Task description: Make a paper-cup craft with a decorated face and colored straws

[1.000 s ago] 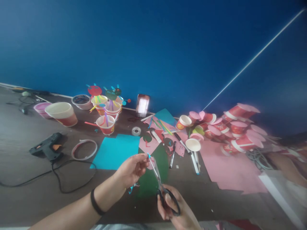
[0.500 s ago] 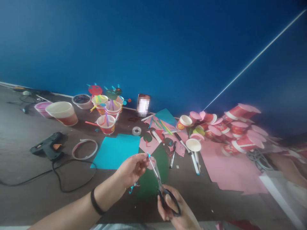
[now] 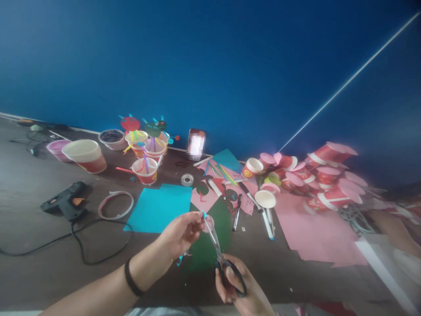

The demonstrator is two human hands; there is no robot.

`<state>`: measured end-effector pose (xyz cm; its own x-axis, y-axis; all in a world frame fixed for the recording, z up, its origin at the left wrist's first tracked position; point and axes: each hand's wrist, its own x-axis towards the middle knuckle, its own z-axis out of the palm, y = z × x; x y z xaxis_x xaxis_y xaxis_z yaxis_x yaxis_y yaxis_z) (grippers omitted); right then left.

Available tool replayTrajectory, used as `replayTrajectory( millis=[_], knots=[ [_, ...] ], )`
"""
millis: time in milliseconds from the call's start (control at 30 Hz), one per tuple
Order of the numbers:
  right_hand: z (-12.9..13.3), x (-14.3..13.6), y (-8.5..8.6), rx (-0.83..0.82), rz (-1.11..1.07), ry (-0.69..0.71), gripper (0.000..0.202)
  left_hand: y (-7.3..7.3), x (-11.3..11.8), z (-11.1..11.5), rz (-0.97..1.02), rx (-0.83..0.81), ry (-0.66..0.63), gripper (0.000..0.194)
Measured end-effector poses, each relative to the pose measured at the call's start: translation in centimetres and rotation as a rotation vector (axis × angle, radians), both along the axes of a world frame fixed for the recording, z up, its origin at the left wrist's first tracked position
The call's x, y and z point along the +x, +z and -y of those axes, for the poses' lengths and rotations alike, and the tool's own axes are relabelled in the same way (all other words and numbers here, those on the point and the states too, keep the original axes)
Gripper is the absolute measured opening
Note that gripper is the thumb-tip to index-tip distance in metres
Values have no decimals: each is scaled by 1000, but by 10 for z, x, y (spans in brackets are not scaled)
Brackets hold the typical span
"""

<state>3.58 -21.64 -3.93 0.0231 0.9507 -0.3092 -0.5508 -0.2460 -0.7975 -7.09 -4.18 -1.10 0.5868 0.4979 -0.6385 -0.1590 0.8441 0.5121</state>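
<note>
Between the thumb and fingertips of my left hand [image 3: 182, 232] is a tiny piece of blue paper [image 3: 204, 214]. My right hand [image 3: 245, 287] grips a pair of scissors [image 3: 218, 251] by its black handles. The blades are slightly apart, their tips at the blue piece. Below the hands lie green paper [image 3: 213, 245] and a small pink paper circle [image 3: 208, 224]. Blue paper scraps [image 3: 180, 260] show under my left wrist. To the left of my left hand, blue sheets [image 3: 158, 208] lie flat on the dark table [image 3: 158, 289].
A black glue gun [image 3: 67, 199] with its cord rests at left. Paper cups with paper figures [image 3: 145, 171] and stacked cups [image 3: 87, 156] stand behind it. Markers [image 3: 268, 224], pink paper [image 3: 315, 232] and a pile of red cups [image 3: 329, 175] lie right. A phone [image 3: 196, 145] leans against the blue wall.
Almost nothing differs. Both hands, the scissors and the blue paper piece stay in nearly the same place.
</note>
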Motion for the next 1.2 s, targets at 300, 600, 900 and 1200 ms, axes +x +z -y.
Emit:
replayTrajectory(
  millis=[300,600,900,1200],
  knots=[
    [5,1,-1,-10,-22,-46,45,1,-3,0,26,34,-52,4],
    [10,2,-9,-39,-101,-99,48,1,-8,1,68,217,-220,23],
    [5,-6,-4,-76,-138,-86,53,4,-12,-3,59,352,-283,29],
    [7,-11,-3,-109,-153,-85,50,6,-14,-8,50,393,-366,28]
  ],
)
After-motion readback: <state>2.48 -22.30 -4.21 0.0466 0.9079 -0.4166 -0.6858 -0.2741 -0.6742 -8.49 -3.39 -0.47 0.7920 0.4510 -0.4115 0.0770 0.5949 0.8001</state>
